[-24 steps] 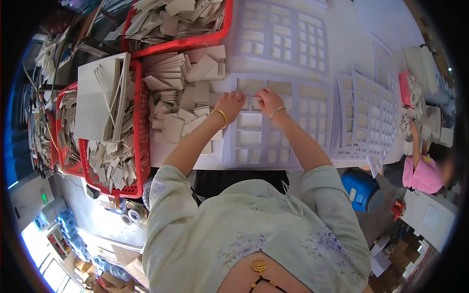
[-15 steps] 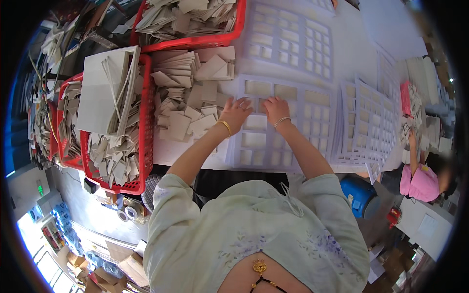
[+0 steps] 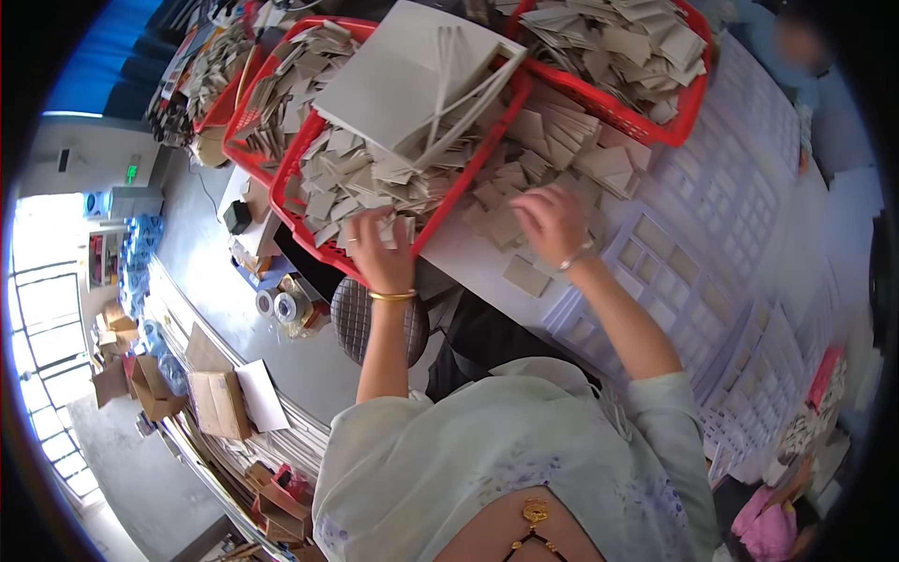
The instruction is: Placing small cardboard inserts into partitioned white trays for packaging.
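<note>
Because motion blurs the right hand (image 3: 554, 220), its fingertips are hard to make out, and its palm is turned out of sight. Large pale boards (image 3: 403, 75) hide part of the red basket (image 3: 481, 156) beneath them. At two o'clock, toward the rim of the view, a person (image 3: 787, 56) is blurred and cut off; at four o'clock, someone in a pink top (image 3: 766, 523) is only partly visible.

The white table (image 3: 471, 251) slants from near the centre toward three o'clock, with another red basket (image 3: 599, 99) of card pieces at one o'clock. Grey floor (image 3: 206, 281) spreads around nine o'clock, with tape rolls (image 3: 290, 305) near a quilted stool (image 3: 370, 318). Cardboard boxes (image 3: 220, 405) lie at eight o'clock, and a bright barred window (image 3: 47, 318) stands at nine.

The left hand (image 3: 379, 251) is over the near rim of the boarded basket, its fingers bent and parted; grey card pieces (image 3: 351, 178) fill the basket from eleven to one o'clock of it. Whether it grips the pale scrap at its fingertips, I cannot tell. The right hand is half open, with nothing visible in it, above a loose card pile (image 3: 492, 220) reaching toward its nine o'clock. One flat card (image 3: 526, 276) lies at its seven o'clock, and stacked white grid frames (image 3: 688, 298) at its four.
</note>
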`<act>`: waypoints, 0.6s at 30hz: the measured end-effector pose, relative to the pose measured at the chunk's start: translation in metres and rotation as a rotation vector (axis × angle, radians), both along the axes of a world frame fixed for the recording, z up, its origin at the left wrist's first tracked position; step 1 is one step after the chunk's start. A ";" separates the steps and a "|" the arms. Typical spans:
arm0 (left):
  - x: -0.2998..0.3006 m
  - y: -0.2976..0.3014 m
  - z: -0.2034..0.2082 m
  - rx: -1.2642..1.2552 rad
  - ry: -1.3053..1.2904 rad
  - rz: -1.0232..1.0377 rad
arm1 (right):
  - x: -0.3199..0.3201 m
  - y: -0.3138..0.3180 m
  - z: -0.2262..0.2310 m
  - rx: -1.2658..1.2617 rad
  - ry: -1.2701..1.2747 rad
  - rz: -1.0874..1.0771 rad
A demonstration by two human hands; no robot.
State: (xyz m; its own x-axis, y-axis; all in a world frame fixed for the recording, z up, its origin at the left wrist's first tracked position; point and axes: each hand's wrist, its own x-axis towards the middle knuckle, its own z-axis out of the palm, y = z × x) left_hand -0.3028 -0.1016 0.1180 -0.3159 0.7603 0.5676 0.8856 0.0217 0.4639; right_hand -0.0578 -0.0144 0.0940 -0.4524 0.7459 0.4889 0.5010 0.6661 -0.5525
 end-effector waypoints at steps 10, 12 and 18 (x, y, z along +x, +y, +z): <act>-0.084 -0.041 -0.020 -0.295 -0.025 0.045 | -0.180 -0.028 -0.007 0.037 -0.163 0.338; -0.082 -0.036 -0.017 -0.186 -0.047 0.025 | -0.184 -0.027 -0.015 0.073 -0.190 0.326; -0.075 -0.036 -0.020 -0.046 -0.351 0.074 | -0.156 -0.018 -0.006 0.070 0.130 0.395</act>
